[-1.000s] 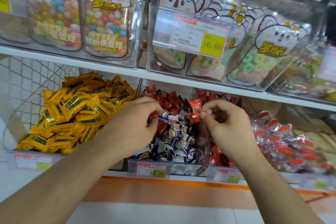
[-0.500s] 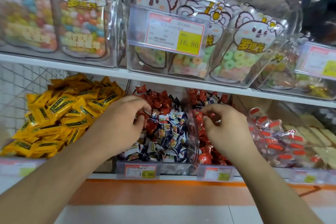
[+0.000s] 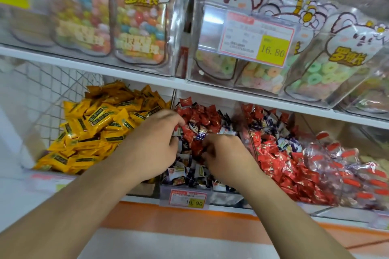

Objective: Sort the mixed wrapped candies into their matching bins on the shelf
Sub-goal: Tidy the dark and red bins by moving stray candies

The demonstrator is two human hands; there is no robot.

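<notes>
The middle clear bin (image 3: 225, 196) holds purple-and-white candies (image 3: 185, 172) mixed with red candies (image 3: 202, 115). Both of my hands are inside it. My left hand (image 3: 155, 143) has curled fingers that pinch red candies at the pile's top left. My right hand (image 3: 227, 157) sits just to its right, fingers curled round a red candy (image 3: 196, 149) between the two hands. The bin to the right (image 3: 248, 143) is full of red candies (image 3: 282, 166) with a few purple-and-white ones (image 3: 286, 143) on top.
Yellow candies (image 3: 94, 128) fill the left bin beside a wire mesh panel (image 3: 42, 90). Clear-wrapped red-striped candies (image 3: 347, 164) lie at far right. A shelf board (image 3: 210, 90) overhead carries clear boxes of bagged sweets. A price tag (image 3: 187, 198) hangs at the middle bin's front.
My right hand has come back left from the red-candy bin into the middle bin, close to my left hand. My left hand stays in the red candies. The camera shifted.
</notes>
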